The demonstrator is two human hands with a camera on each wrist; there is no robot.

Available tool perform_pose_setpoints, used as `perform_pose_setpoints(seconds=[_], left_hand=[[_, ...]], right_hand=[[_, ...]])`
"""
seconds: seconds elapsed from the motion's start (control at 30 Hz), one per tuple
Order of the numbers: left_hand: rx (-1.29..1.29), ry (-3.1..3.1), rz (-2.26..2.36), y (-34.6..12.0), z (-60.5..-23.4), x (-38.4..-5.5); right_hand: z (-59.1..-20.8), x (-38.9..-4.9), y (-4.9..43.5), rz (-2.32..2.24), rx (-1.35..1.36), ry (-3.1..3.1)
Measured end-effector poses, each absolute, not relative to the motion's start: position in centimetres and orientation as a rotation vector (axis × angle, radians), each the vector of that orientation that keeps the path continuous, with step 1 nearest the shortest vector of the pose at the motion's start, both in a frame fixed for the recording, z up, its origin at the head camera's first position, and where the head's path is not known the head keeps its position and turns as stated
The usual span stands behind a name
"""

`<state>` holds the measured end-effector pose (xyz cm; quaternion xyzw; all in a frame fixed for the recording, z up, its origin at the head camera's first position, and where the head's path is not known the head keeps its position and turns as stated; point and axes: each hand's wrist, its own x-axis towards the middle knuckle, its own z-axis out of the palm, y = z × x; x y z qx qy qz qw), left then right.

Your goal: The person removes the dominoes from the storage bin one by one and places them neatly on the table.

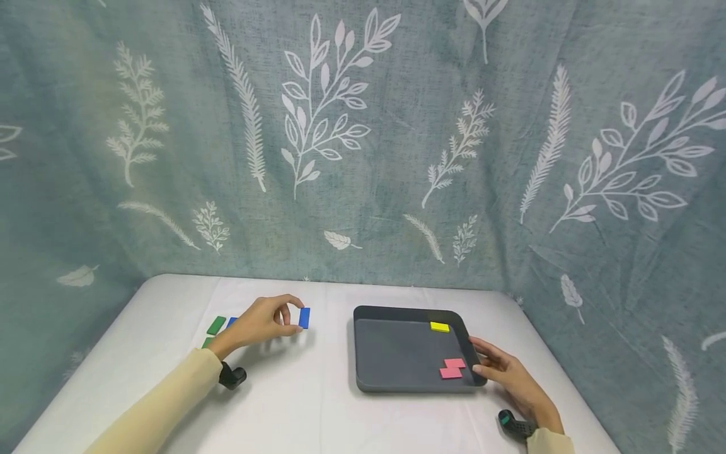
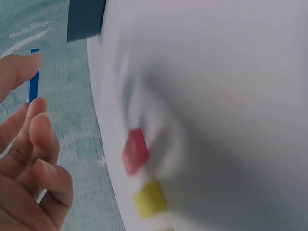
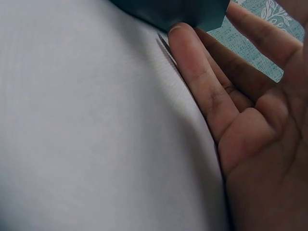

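Observation:
My left hand (image 1: 262, 320) is raised over the left part of the table, pinching a small blue rectangular tile (image 1: 304, 318) between thumb and fingertips. The left wrist view shows the blue tile (image 2: 34, 79) edge-on, with the other fingers curled below it. At the right side of a dark grey tray (image 1: 408, 353), my right hand (image 1: 513, 377) holds the rim, thumb over the edge. Its fingers (image 3: 197, 67) lie low against the outer wall in the right wrist view. Inside the tray are a yellow tile (image 1: 439, 326) and two pink tiles (image 1: 450, 373), which overlap slightly.
Green tiles (image 1: 216, 325) and another blue tile (image 1: 232, 321) lie left of my left hand, partly hidden by it. A pink tile (image 2: 135, 151) and a yellow tile (image 2: 150, 199) lie on the white-covered table (image 1: 283, 403). A patterned curtain (image 1: 363, 157) hangs behind.

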<state>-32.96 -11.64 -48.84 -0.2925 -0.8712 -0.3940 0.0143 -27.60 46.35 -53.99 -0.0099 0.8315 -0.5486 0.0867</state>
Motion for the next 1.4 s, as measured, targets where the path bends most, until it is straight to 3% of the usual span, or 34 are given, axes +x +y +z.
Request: perform_pose_setpoints(seconds=[1.03,1.4], left_hand=[[-0.632,-2.827,-1.105,-22.6,-50.0,-28.4],[-0.536,-2.960,-1.072,-24.1,-50.6,-27.6]], right_hand=[[-53.6,-27.8,46.2,-1.638,-0.025,2.471],[-54.1,-27.6,46.4,-1.678,-0.060,2.453]])
